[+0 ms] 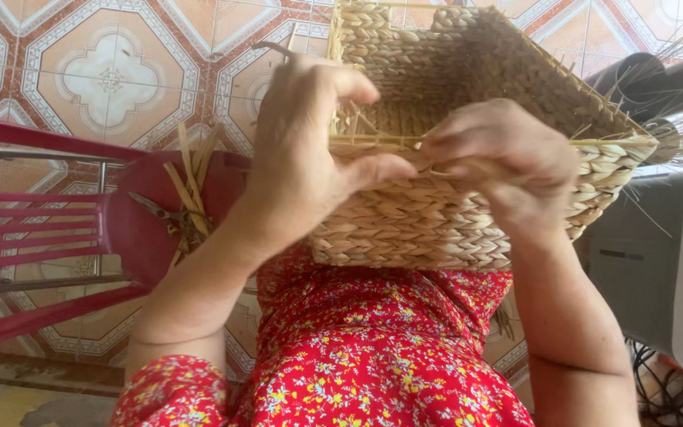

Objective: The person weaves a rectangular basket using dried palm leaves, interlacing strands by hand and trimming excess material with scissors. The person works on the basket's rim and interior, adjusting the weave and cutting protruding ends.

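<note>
A square woven straw basket (pixel 436 71) rests on my lap, its opening facing me. My left hand (pixel 302 150) grips the near rim of the basket, thumb on the outside and fingers curled over the top edge. To its right, my right hand (pixel 507 158) pinches a thin straw strand (pixel 373 141) that runs along the same rim. Loose straw ends stick out of the basket's right corner (pixel 634 146).
A red plastic stool (pixel 144 229) stands to my left with scissors (pixel 160 212) and a few cut straw pieces (pixel 191 178) on it. A grey appliance (pixel 658 261) sits at the right. Patterned floor tiles (pixel 112 71) lie beyond. My red flowered dress (pixel 373 356) covers my lap.
</note>
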